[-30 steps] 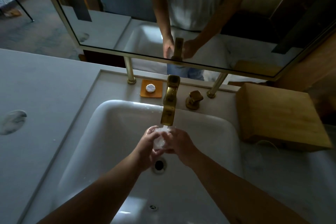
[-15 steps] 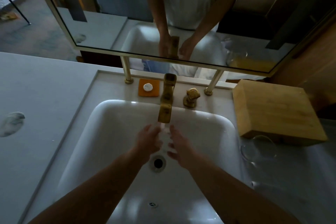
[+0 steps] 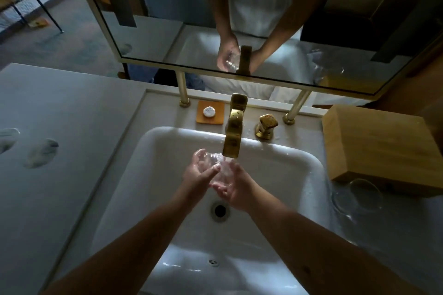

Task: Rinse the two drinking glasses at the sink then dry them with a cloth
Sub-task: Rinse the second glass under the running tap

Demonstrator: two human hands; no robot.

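Note:
A clear drinking glass [image 3: 219, 170] is under the brass tap [image 3: 233, 132], over the white sink [image 3: 153, 151], with water running onto it. My left hand [image 3: 197, 173] wraps its left side, thumb across the front. My right hand [image 3: 236, 188] cups it from below and the right, fingers spread. A second clear glass [image 3: 358, 195] stands on the wet counter to the right of the sink, in front of the wooden box. No cloth is in view.
A wooden box [image 3: 378, 146] sits on the counter at the right. A brass tap handle [image 3: 266, 124] and an orange soap dish [image 3: 211, 112] stand behind the basin. The drain [image 3: 219, 209] lies below my hands. A mirror [image 3: 239, 19] hangs above; the grey counter [image 3: 60, 127] stretches left.
The head has moved, so the view shifted. My hands turned the glass under the running water; my left hand now grips higher and my right palm faces up beneath it.

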